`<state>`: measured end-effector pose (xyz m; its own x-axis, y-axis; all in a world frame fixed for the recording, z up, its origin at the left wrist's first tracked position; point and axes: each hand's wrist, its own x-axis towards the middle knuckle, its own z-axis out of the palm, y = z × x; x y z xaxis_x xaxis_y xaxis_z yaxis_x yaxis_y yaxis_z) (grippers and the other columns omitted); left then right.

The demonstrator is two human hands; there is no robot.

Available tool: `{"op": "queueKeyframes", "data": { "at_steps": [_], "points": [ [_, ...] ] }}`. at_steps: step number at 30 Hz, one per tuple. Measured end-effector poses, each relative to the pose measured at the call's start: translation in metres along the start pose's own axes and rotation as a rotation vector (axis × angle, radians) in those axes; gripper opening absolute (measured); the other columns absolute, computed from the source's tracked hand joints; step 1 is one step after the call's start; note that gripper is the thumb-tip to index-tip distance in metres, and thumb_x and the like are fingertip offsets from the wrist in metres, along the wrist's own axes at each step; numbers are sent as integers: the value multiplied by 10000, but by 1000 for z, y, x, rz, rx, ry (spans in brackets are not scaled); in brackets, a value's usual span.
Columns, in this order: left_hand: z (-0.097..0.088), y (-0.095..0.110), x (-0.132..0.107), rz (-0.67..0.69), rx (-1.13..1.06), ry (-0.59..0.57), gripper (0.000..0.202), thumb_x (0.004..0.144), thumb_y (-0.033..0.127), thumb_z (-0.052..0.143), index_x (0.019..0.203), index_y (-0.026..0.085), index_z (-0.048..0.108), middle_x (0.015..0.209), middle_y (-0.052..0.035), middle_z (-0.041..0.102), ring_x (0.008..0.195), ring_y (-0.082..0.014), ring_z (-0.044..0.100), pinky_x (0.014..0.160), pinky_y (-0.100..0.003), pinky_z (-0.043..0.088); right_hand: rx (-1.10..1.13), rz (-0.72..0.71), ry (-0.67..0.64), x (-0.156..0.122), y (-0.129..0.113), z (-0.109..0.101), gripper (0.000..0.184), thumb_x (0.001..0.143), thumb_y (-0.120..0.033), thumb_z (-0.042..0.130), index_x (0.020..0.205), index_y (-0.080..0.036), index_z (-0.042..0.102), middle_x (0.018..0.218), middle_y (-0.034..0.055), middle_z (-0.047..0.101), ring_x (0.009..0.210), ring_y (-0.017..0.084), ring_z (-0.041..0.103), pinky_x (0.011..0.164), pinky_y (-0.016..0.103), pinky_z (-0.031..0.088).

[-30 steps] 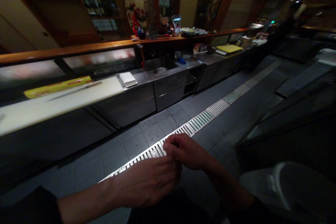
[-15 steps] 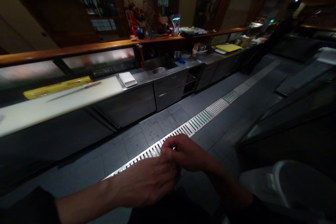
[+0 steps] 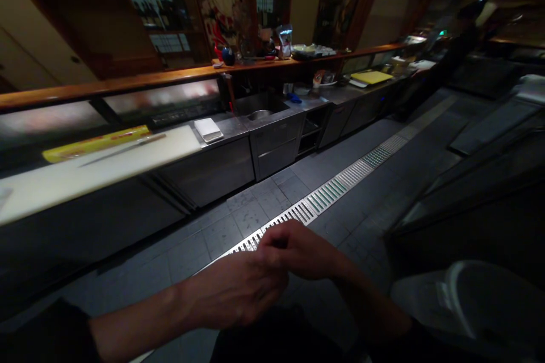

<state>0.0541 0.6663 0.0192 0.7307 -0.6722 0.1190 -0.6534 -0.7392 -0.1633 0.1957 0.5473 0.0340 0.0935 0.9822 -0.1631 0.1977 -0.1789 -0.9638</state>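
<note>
My left hand [image 3: 234,292] and my right hand [image 3: 298,249] meet in front of me, with the right fingers curled over the left fingertips. Nothing shows between them, though the fingers could hide something small. Both hands hover above a dark tiled floor [image 3: 221,238], over a stainless slotted drain grating [image 3: 298,213] that runs away from me. Dark sleeves cover both forearms near the lower edge.
Along the left runs a steel counter with a white cutting board [image 3: 102,173], a long kitchen knife [image 3: 123,150] and a sink [image 3: 260,108]. A co-worker [image 3: 462,31] stands at the far end. A white curved object [image 3: 464,300] sits low at right.
My hands stay together, with the fingers shifting slightly against each other. The left hand now covers more of the near grating, and the view has shifted slightly.
</note>
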Motion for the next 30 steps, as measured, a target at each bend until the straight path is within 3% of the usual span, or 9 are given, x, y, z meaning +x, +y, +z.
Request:
{"op": "queueKeyframes", "data": {
  "at_steps": [3, 6, 11, 19, 23, 30],
  "points": [
    [-3, 0, 2, 28, -75, 7, 113, 915, 125, 450, 857, 109, 546, 842, -29, 517, 843, -156, 484, 902, -323, 389, 70, -24, -67, 0, 1, -1, 369, 817, -397, 614, 857, -33, 657, 743, 57, 605, 680, 95, 524, 603, 197, 412],
    [-10, -1, 4, 45, -128, 20, 185, 947, 122, 386, 921, 90, 565, 865, -53, 533, 901, -178, 508, 911, -352, 391, 157, -71, -133, 0, 11, -5, 374, 843, -373, 588, 890, -9, 658, 752, 73, 602, 686, 83, 518, 626, 194, 419],
    [-20, -1, 6, 60, -97, 74, 188, 938, 140, 441, 996, 69, 606, 963, -90, 582, 989, -209, 532, 961, -379, 387, 270, -108, -215, 1, 25, -15, 385, 850, -353, 592, 1035, -22, 657, 880, 112, 636, 766, 82, 558, 720, 206, 446],
    [-20, -3, 8, 50, -113, 73, 229, 937, 109, 402, 911, 103, 629, 906, -61, 612, 901, -156, 546, 909, -305, 443, 260, 1, -179, 1, 9, -8, 376, 790, -376, 659, 916, -22, 646, 785, 75, 608, 693, 76, 530, 647, 203, 432],
    [-20, -4, 9, 58, -114, 97, 216, 935, 129, 434, 992, 91, 638, 1004, -83, 621, 992, -177, 545, 968, -334, 432, 315, -62, -212, 3, 22, -11, 378, 824, -355, 630, 988, -15, 661, 807, 83, 626, 702, 60, 539, 678, 184, 434],
    [-20, -6, 7, 72, -81, 77, 260, 929, 162, 482, 1133, 65, 610, 1156, -108, 588, 1182, -224, 483, 1079, -352, 370, 521, -18, -256, 2, 32, -21, 361, 823, -350, 648, 1040, -63, 683, 901, 90, 654, 791, 52, 585, 743, 162, 440]
  ]
}}
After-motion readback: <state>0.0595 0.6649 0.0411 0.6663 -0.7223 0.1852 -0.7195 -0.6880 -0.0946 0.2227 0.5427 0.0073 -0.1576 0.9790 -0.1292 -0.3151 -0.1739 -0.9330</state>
